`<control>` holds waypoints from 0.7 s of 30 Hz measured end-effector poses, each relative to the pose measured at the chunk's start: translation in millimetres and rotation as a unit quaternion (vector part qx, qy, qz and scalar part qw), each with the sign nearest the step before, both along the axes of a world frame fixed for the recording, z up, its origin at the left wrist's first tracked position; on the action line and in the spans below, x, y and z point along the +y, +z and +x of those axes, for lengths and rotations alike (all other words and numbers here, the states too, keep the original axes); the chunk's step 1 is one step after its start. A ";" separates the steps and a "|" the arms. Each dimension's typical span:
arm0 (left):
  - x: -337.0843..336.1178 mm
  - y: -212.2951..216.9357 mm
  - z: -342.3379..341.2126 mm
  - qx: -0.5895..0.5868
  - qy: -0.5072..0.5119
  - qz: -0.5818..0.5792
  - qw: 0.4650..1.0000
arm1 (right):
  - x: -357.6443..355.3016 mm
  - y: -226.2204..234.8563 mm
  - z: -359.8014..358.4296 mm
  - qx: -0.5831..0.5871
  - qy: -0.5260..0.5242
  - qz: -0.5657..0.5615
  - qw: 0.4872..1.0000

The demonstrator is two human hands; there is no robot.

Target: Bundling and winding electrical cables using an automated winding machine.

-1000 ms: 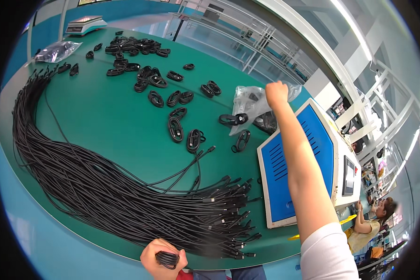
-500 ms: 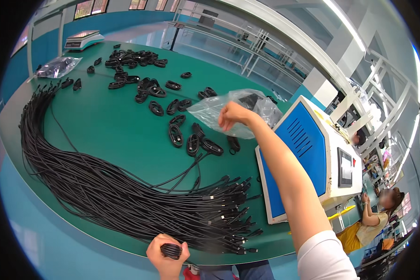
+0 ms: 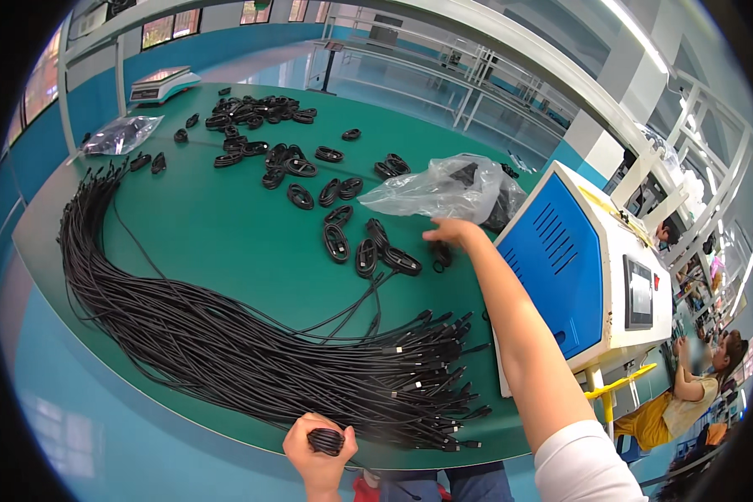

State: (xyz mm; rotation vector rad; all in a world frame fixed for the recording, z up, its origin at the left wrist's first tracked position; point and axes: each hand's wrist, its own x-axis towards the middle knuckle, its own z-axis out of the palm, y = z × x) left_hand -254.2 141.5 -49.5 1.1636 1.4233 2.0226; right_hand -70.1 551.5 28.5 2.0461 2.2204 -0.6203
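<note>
Right now, the fingers of my left hand [image 3: 314,458] grasp a black cable coil [image 3: 326,442] at the worktop's [image 3: 209,230] near edge; snug, even pressure should stop loops springing. My right hand [image 3: 456,231] reaches over another coil [image 3: 443,255], grip unclear. Beyond, a clear bag [image 3: 427,189] holds dark contents [image 3: 507,207].

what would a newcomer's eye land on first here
Probably the long, thick sheaf of black cables, sweeping in a curve along the near side of the green tabletop. Next might come the white machine with a blue slotted panel at the right, and the scattered black coiled cables beyond the sheaf. At the lower edge, the left hand grips a small black cable bundle.
</note>
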 end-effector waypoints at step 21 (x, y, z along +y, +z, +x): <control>1.5 4.5 -0.8 0.000 -0.013 -0.009 1.000 | -40.6 15.7 -87.4 0.083 0.164 -0.156 0.971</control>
